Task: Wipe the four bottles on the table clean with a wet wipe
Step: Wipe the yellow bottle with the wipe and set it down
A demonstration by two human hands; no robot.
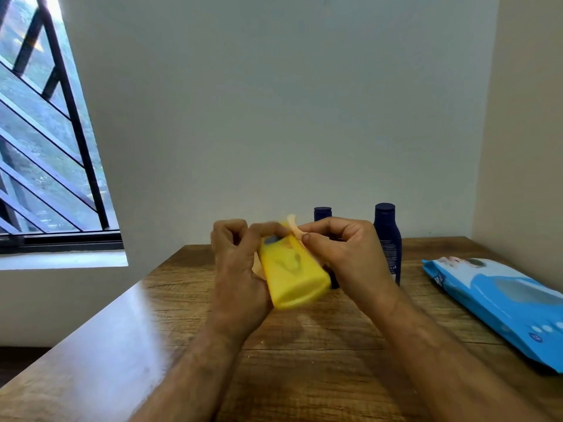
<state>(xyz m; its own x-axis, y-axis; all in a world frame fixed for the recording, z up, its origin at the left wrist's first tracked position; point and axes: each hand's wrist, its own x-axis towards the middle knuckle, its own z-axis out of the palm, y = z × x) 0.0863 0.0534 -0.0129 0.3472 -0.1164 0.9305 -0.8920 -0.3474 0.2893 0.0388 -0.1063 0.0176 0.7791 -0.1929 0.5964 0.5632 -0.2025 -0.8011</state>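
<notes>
Bottle (294,274), yellow and flat-sided, hung above the worktop (304,345) middle, base toward the near edge, top tilted away; left hand (240,269) gripped it, right hand (344,254) pinched a pale wipe (293,224).

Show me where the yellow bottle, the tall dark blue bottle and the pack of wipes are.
yellow bottle (292,278): head view, on its front face below the label.
tall dark blue bottle (388,236): head view, on its upper body under the cap.
pack of wipes (499,293): head view, on the blue top face.
</notes>
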